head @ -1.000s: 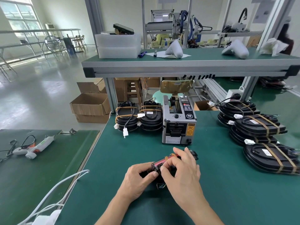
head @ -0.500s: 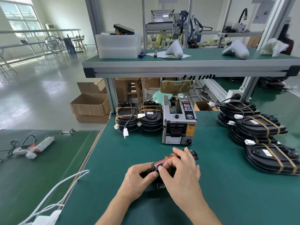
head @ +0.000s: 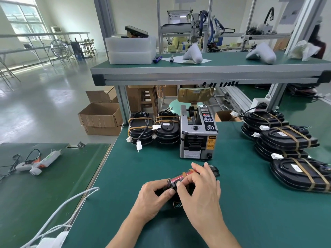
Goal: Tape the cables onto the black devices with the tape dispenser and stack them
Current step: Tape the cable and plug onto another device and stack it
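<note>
I hold one black device (head: 214,171) between both hands on the green table (head: 259,212), near its front edge. My left hand (head: 154,199) grips the device's near left end, thumb tip on top, fingers curled under it. My right hand (head: 200,192) lies over the middle, thumb pressing a strip of tan tape (head: 184,174) down across the red cable (head: 180,177) that runs along the top; its fingers curl over the far side, and the device's far right end sticks out past them. A few thin wire ends (head: 177,204) show below, between my wrists. Just beyond my hands stands the tape dispenser (head: 198,135). Left of it, touching each other, are two low stacks (head: 154,128) of taped devices. At the right, well apart from my hands, more taped devices (head: 286,140) lie in overlapping stacks. On the left bench lies a glue gun (head: 39,162).
</note>
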A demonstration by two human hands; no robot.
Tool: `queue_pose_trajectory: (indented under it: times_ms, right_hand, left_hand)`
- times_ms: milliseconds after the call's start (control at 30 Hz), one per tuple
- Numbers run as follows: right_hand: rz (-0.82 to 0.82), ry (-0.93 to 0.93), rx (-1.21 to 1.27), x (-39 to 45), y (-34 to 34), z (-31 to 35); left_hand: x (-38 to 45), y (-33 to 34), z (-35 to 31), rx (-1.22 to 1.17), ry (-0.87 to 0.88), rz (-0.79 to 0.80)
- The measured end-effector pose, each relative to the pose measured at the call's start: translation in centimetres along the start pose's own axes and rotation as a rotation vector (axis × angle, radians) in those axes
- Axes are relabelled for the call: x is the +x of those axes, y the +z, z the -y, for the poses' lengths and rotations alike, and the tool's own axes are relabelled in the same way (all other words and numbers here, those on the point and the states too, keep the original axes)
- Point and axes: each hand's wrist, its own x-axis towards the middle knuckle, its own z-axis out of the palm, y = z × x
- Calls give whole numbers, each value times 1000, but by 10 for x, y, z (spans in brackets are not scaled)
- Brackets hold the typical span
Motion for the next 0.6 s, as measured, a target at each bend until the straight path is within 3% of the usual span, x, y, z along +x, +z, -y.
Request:
queue_pose_trajectory:
  times_ms: [600]
  right_hand:
    - [-119, 14, 64, 0, 1, 1]
  left_hand:
    - [-1, 1, 0, -51, 17, 20]
